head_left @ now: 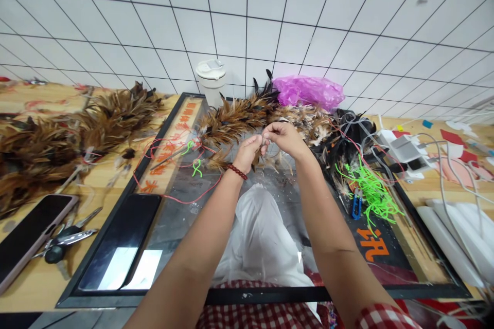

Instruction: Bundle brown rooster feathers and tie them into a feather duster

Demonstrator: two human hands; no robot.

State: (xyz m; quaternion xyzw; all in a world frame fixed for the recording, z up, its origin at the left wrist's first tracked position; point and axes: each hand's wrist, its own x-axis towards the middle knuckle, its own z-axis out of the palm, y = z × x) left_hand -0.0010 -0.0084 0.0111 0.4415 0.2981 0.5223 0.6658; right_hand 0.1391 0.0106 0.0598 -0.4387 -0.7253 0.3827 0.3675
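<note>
My left hand [250, 151] and my right hand [284, 137] meet above the middle of the glass-topped frame [227, 295]. Fingers of both are pinched together on something small that I cannot make out. Just behind them lies a bundle of brown feathers [237, 118], bound with red string at its left end. Loose speckled feathers [309, 121] are heaped behind my right hand, and black feathers [334, 151] lie to the right of it. Red string [193, 200] trails across the glass to the left of my left hand.
Green cords [372, 195] and blue thread snips [357, 204] lie right. A black phone [121, 241], another phone [33, 236] and keys [67, 239] are left, below more feather bundles [116, 113]. A white cup [212, 82] and purple plastic bag [309, 91] stand against the tiled wall; chargers [405, 146] lie right.
</note>
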